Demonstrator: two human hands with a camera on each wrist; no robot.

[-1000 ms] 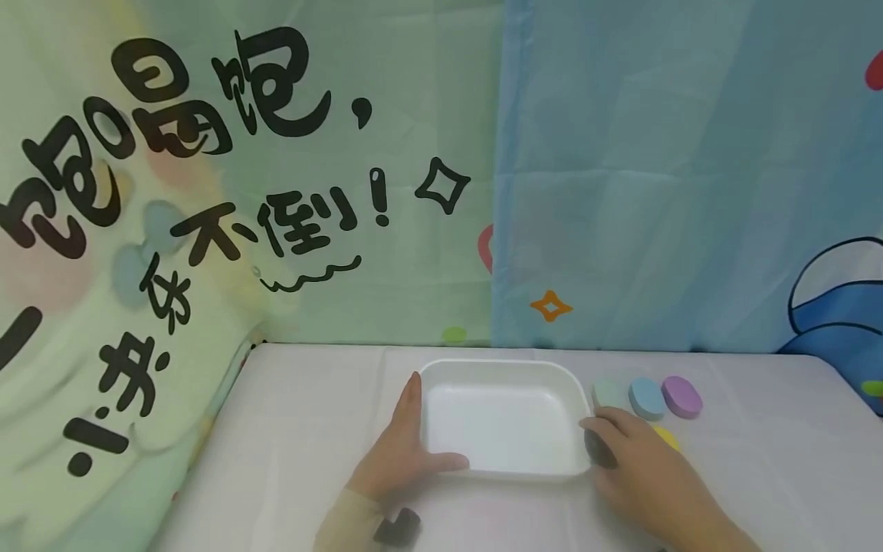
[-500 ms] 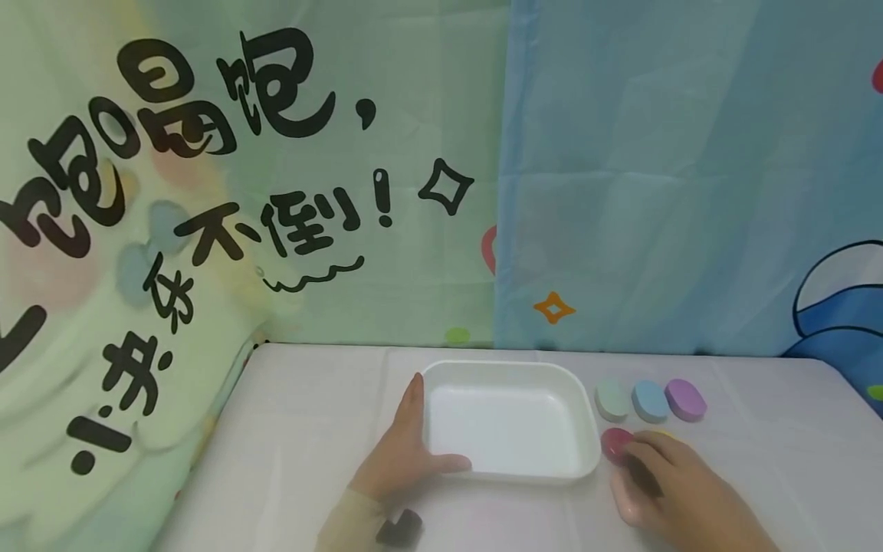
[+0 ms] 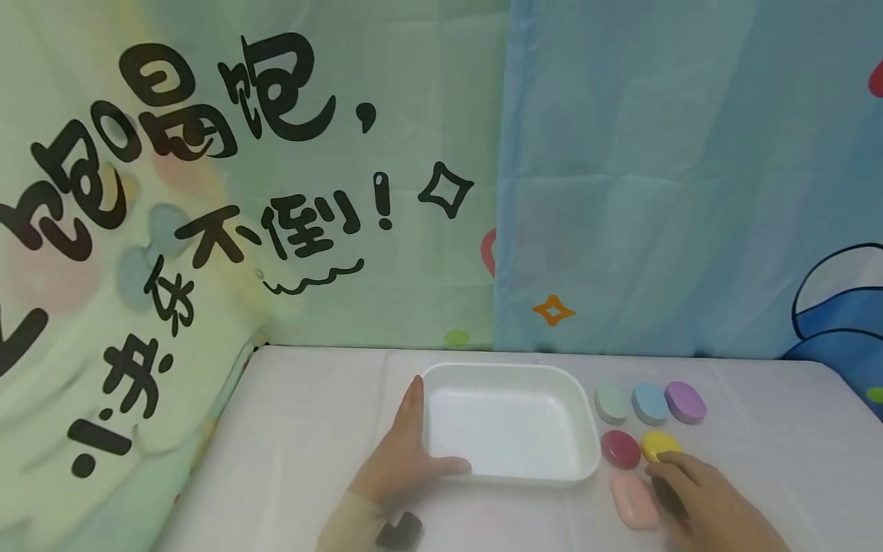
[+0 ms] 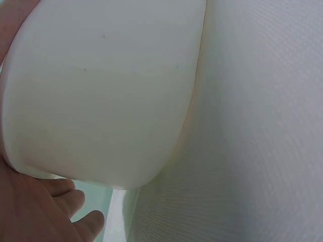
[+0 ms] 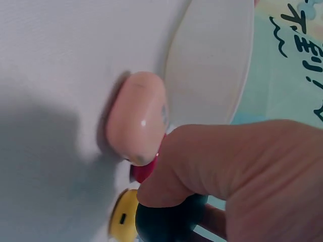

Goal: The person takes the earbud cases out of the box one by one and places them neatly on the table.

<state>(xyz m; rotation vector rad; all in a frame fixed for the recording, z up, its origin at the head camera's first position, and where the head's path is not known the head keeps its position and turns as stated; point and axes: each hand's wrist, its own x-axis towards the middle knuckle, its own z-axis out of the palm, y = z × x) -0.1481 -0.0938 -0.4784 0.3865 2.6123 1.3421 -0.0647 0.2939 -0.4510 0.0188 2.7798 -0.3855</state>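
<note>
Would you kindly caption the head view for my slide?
Left hand steadies a white tray; right hand touches the yellow oval among six coloured ovals.

place: staged tabletop set | evidence: cartoon-printed cloth backdrops [image 3: 276, 192] behind a white-covered table [image 3: 310, 429]

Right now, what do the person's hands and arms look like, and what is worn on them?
Both hands are bare, no gloves or rings. The left hand ends in a pale beige sleeve cuff, with a small black device at the wrist. The right hand shows no sleeve within view.
</note>
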